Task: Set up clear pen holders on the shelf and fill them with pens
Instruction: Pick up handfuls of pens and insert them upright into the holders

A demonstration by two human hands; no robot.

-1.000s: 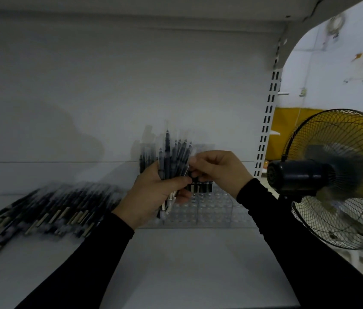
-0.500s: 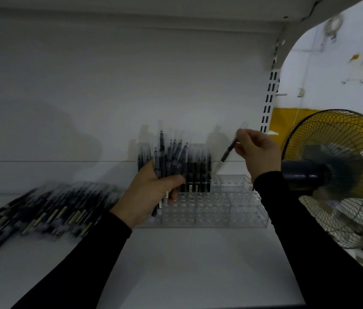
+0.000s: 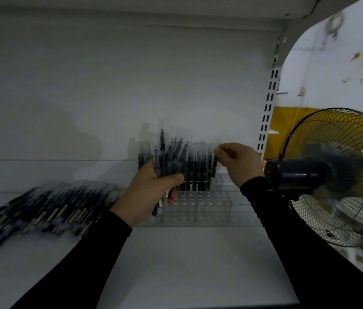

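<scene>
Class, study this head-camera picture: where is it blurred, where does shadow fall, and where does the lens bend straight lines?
Head view: the loose pens lying on the shelf are smeared by motion blur, as is the bundle of pens held in the left hand; a soft shadow darkens the back panel at left; the slotted upright curves, showing wide-angle distortion; the room behind the fan is far brighter.

dim white shelf bay (image 3: 187, 264) with a plain back panel (image 3: 109, 85), slotted upright (image 3: 268, 112) on the right. past it a caged fan (image 3: 332, 175) and a yellow-and-white wall (image 3: 287, 121).
</scene>
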